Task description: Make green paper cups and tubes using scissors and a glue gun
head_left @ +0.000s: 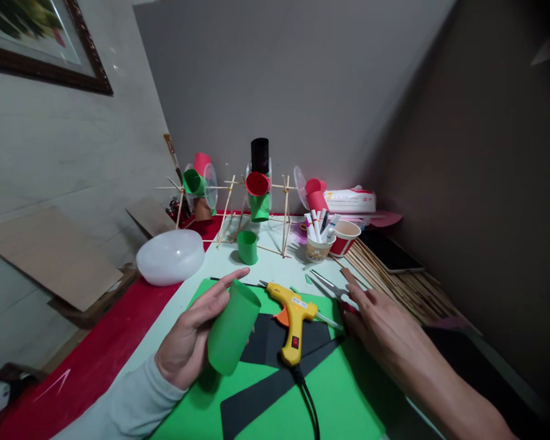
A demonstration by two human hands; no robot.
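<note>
Gripping a green paper tube (233, 335) around its side, the left hand (190, 342) holds it tilted above the green sheet (348, 391), mouth facing away. The right hand (380, 321) lies flat, fingers (355, 287) spread, touching scissors (327, 286) beside the glue gun (294, 318). A paper cup (318, 247) on the counter (275, 266) holds markers (318, 226).

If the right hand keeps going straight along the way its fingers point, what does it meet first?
Probably the scissors: the right hand points up and left across the table, its fingertips right beside the handles. Beyond lies the cup of markers. Depth is hard to judge.
</note>
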